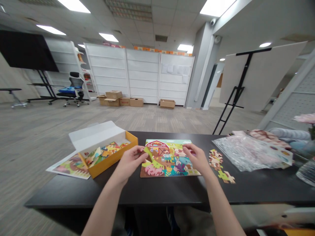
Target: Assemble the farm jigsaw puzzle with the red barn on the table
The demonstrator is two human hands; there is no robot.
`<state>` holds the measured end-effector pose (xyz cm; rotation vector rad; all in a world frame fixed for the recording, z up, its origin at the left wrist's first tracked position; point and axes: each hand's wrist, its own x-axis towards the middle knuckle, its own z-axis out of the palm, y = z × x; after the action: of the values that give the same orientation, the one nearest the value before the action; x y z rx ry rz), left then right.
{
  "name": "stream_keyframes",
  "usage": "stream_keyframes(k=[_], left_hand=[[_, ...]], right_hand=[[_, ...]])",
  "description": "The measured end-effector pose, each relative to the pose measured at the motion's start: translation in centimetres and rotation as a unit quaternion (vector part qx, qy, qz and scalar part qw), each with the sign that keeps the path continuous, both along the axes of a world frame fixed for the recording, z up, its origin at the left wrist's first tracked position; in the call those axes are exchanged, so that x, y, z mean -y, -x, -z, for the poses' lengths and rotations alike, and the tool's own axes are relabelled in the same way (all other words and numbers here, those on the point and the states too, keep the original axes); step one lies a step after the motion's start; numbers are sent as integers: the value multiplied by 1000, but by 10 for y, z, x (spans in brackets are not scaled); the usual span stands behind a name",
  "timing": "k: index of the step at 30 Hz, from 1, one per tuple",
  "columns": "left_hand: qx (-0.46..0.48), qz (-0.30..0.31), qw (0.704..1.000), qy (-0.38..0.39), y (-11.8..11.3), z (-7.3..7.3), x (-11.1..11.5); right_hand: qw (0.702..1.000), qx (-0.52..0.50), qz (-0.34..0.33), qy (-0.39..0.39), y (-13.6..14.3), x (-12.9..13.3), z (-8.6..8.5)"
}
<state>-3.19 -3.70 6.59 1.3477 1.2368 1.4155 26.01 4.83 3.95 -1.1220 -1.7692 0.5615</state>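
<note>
A farm-scene jigsaw puzzle (167,160) lies on the black table, with a red barn, a pink pig and other animals in its picture. My left hand (131,160) pinches a green and brown puzzle piece (148,153) between thumb and fingers, over the puzzle's left edge. At the puzzle's upper right, my right hand (198,159) rests with curled fingertips close together; whatever they hold, if anything, is hidden. Loose puzzle pieces (216,159) lie in a small cluster right of that hand. A green and white piece (226,176) is among the nearest of them.
To the left, a yellow box (112,160) with a raised white lid (95,136) holds several more pieces. A printed picture sheet (71,165) lies partly beneath it. Clear plastic bags (246,152) sit at the right. The black table's front edge (157,201) runs below my forearms.
</note>
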Motion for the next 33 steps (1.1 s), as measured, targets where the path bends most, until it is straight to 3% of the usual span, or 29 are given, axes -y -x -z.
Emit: stream_keyframes(k=[4,7,11,17,23,30,33], left_hand=[[81,54,995,12,-48,-1,-12],[109,75,991,24,-64,6,-17],[134,81,987,36,-68,9,-20],[153,68,986,23,-78,-2,-23],[163,8,986,-30,-89,-1,-32],[155,23,985,-66,-91,1,-33],[156,17,986,-57,-89,1,-32]], right_hand=[[976,-78,-180,95,23,14,-10],[961,-74,-235,126,34,21,-11],[958,-103,-227,139,40,23,-11],[942,-213,-193,171,44,16,-14],[953,-189,-187,145,45,11,-16],[948,-206,-195,143,50,9,-18],[943,-240,-166,160,57,9,-17]])
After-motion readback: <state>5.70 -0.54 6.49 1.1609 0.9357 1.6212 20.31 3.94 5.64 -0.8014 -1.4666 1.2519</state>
